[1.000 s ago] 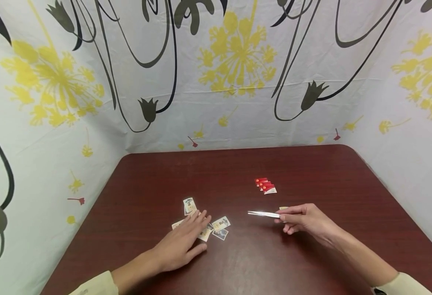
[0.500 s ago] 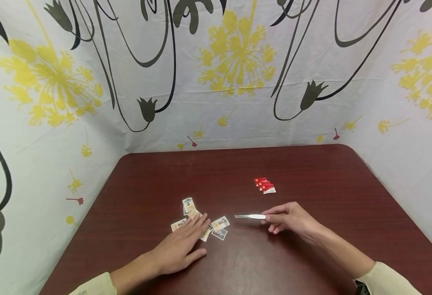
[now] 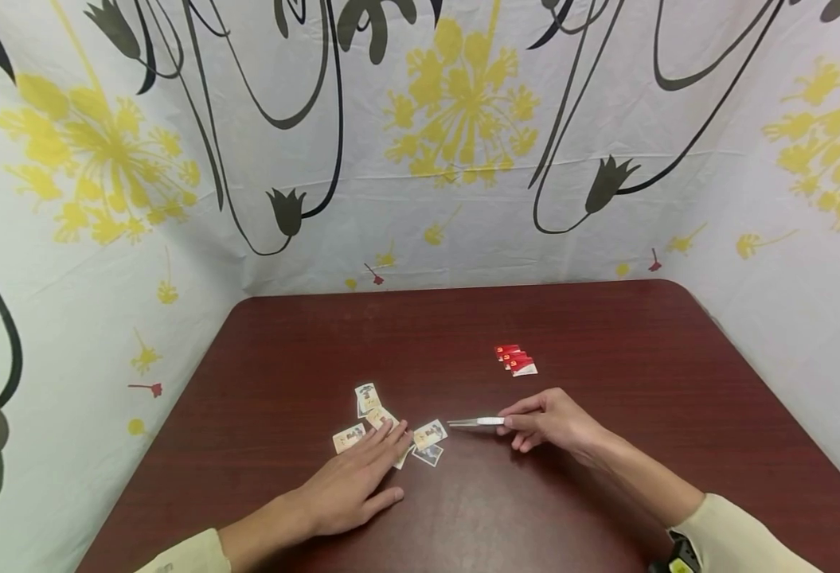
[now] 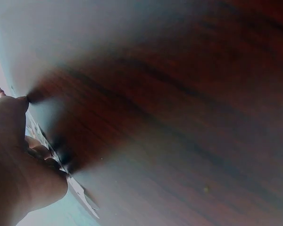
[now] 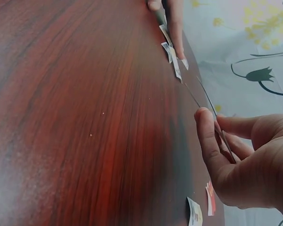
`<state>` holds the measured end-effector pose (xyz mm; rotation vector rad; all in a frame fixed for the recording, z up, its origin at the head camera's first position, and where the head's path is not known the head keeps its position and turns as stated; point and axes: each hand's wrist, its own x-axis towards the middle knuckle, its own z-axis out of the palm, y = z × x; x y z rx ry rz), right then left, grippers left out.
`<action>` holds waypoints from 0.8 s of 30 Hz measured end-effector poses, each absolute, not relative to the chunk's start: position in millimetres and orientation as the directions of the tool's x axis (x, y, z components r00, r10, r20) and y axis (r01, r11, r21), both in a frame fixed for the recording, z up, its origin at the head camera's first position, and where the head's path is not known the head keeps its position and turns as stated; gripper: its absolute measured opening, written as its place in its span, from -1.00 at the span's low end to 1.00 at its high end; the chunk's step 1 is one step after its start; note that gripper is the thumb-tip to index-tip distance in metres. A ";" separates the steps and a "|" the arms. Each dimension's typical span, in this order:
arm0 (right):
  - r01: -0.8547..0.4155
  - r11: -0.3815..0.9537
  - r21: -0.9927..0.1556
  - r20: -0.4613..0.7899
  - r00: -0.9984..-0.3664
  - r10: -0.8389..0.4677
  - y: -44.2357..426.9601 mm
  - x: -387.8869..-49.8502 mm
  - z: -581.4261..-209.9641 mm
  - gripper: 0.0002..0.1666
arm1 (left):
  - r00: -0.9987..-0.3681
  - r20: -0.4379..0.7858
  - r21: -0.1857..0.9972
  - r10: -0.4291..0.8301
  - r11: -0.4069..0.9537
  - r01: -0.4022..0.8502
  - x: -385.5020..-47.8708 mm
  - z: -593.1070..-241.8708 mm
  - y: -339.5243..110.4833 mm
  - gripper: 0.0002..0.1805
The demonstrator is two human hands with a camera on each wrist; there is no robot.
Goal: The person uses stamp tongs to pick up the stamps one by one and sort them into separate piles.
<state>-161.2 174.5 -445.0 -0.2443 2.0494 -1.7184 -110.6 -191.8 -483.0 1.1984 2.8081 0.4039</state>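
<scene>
In the head view my left hand (image 3: 348,489) lies with extended fingers over a loose group of small paper stamps, partly covering them. Several pale stamps (image 3: 349,438) show around its fingertips. My right hand (image 3: 552,422) pinches a pair of silver tweezers (image 3: 490,422), pointing left. Their tips are slightly apart, close to the right edge of a pale stamp (image 3: 430,434); contact cannot be told. A bluish-grey stamp (image 3: 428,455) lies partly under that one. The right wrist view shows the tweezers' two prongs spread, with nothing seen between them.
Overlapping red-and-white stamps (image 3: 515,360) lie farther back on the dark red-brown table (image 3: 305,342). A single pale stamp (image 5: 195,212) sits near them in the right wrist view, hidden in the head view. Patterned white cloth (image 3: 405,223) hangs around the table.
My right hand has moved left with the tweezers, bringing their tips up to the stamps by my left hand. The left hand has stayed nearly in place, its fingers shifting slightly.
</scene>
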 end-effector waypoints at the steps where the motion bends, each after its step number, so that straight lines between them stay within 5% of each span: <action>1: 0.149 0.206 -0.967 -0.225 -0.881 -0.416 173.6 -161.6 -445.0 -0.64 | -0.696 0.043 0.263 0.717 0.664 0.700 -110.5 -483.0 -191.8 -0.19; 24: 0.186 0.178 -0.966 -0.246 -0.869 -0.430 161.2 -169.2 -451.3 -0.66 | -0.681 0.059 0.233 0.730 0.653 0.721 -110.6 -486.6 -192.0 -0.22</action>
